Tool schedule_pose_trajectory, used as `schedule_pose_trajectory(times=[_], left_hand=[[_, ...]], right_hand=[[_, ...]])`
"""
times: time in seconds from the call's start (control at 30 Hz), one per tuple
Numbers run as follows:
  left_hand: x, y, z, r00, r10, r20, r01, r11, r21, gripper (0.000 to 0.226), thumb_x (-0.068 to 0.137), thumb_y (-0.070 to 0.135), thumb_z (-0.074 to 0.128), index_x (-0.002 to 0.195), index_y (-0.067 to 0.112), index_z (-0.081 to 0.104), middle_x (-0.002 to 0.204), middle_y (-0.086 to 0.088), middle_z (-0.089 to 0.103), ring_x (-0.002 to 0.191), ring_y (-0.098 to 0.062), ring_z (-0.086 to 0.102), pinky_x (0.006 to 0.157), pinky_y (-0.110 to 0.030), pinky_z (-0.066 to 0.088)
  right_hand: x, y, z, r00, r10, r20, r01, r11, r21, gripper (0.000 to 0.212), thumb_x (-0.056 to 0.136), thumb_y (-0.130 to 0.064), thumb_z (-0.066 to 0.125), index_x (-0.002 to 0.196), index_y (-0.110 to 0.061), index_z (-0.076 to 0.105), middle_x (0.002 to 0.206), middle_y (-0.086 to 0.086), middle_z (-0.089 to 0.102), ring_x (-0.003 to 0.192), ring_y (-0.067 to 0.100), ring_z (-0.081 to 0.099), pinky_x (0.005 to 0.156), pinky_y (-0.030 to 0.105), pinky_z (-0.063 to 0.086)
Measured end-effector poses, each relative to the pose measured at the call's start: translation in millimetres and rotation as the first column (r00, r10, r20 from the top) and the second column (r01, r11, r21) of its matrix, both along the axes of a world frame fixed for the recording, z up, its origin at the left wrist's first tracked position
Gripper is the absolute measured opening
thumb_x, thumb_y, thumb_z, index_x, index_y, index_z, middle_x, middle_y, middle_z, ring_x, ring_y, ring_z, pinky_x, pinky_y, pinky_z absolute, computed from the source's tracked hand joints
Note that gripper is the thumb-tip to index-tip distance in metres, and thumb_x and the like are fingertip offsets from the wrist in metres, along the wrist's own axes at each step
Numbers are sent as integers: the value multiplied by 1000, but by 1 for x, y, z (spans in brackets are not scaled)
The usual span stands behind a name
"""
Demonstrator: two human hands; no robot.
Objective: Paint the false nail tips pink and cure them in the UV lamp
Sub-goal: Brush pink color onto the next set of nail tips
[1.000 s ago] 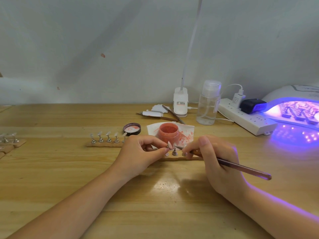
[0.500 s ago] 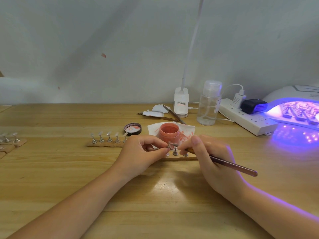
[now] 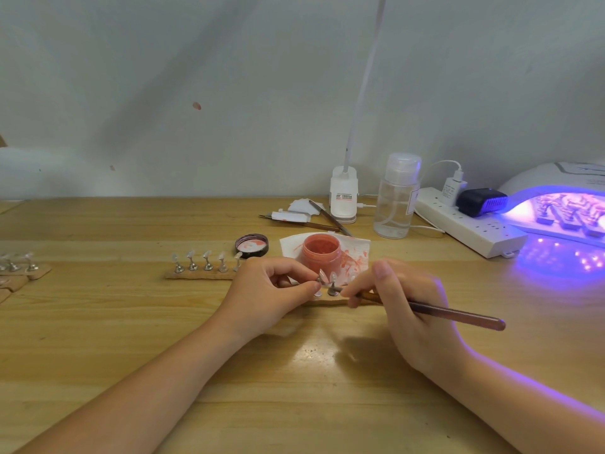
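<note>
Left hand pinching small metal stand with clear nail tip, held touching next stand on wooden strip; right hand gripping brush pen-style, bristle end hidden by fingers at the stands, handle trailing right. Just beyond hands: open pink jar on stained tissue, lid left of it, row of tips behind left hand. Far right of right hand: UV lamp, lit, strips of tips inside.
</note>
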State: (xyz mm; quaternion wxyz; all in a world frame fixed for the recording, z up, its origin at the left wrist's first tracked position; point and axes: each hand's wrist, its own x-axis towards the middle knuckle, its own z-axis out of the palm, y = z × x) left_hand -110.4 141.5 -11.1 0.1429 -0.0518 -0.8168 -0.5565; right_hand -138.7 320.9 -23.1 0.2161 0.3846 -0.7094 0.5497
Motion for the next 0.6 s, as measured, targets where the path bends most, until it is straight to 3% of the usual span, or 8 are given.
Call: schedule_pose_trajectory(times=[0.1, 0.27, 0.33, 0.47, 0.6], left_hand=[[0, 0, 0, 1000, -11, 6, 11, 1000, 3, 25, 74, 7, 73, 63, 29, 72, 48, 13, 56, 48, 0, 41, 47, -8, 33], [-1, -1, -1, 1000, -23, 3, 23, 1000, -16, 18, 73, 8, 74, 69, 26, 73, 45, 14, 52, 45, 0, 41, 46, -7, 30], [-2, -1, -1, 1000, -26, 5, 26, 1000, -15, 16, 73, 8, 74, 70, 24, 74, 44, 14, 52, 45, 1, 41, 46, -6, 30], [-2, -2, -2, 999, -32, -7, 32, 1000, 2, 22, 72, 8, 74, 66, 30, 73, 53, 9, 60, 48, 2, 42, 49, -8, 33], [-2, -2, -1, 999, -43, -32, 42, 999, -6, 12, 71, 13, 76, 70, 25, 74, 71, -7, 69, 52, 1, 44, 52, -9, 37]], right_hand=[[2, 1, 1, 999, 39, 1, -39, 996, -79, 50, 93, -25, 32, 66, -5, 68, 58, 2, 62, 58, 11, 60, 58, 24, 46], [0, -5, 4, 993, -99, -63, 101, 995, 21, 39, 93, -28, 36, 76, -19, 70, 68, -11, 63, 67, 15, 61, 63, 39, 48], [0, -5, 3, 996, -83, -30, 84, 996, 34, 39, 92, -30, 36, 74, -21, 69, 67, -12, 63, 66, 17, 61, 63, 40, 48], [2, -1, 0, 999, 25, 29, -23, 998, -66, 52, 93, -32, 36, 63, -6, 70, 54, 2, 61, 55, 10, 59, 57, 22, 45], [3, -1, 0, 998, 31, 52, -24, 992, -126, 50, 92, -27, 32, 63, -8, 68, 53, 2, 60, 54, 7, 58, 56, 15, 42]])
